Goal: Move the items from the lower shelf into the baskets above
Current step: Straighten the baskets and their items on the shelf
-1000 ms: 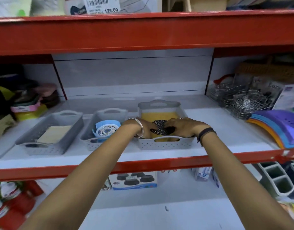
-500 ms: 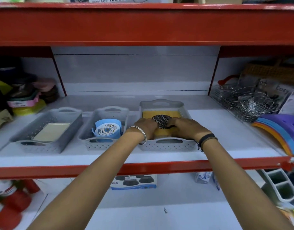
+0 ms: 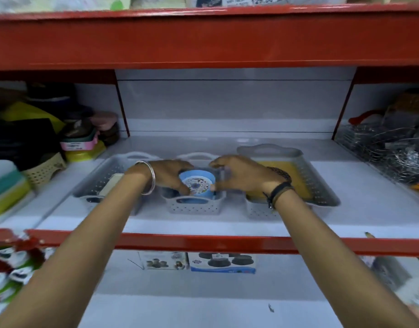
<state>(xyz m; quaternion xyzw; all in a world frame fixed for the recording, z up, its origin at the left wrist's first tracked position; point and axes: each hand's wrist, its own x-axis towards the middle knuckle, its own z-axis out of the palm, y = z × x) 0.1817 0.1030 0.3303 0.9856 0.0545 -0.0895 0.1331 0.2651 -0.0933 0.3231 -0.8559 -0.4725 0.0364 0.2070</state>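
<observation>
Three grey perforated baskets stand in a row on the middle shelf. The left basket (image 3: 97, 183) holds a cream flat item (image 3: 111, 185). The middle basket (image 3: 194, 207) holds a round blue container (image 3: 197, 183) with a patterned lid. My left hand (image 3: 170, 176) and my right hand (image 3: 239, 174) are both inside the middle basket, fingers curled against the two sides of the blue container. The right basket (image 3: 317, 176) holds a yellow flat item (image 3: 296, 181) with a dark mesh disc (image 3: 280, 171) on it, mostly hidden behind my right wrist. Two boxes (image 3: 222, 262) lie on the lower shelf.
Red shelf beams run above (image 3: 203, 39) and below (image 3: 203, 242) the baskets. Stacked plastic tubs and a woven basket (image 3: 45, 171) crowd the left bay. Wire racks (image 3: 383, 147) fill the right bay. Red and white packets (image 3: 7, 263) sit at lower left.
Both hands left the dark mesh disc in the right basket and moved left to the blue container in the middle basket. The view also shifted left.
</observation>
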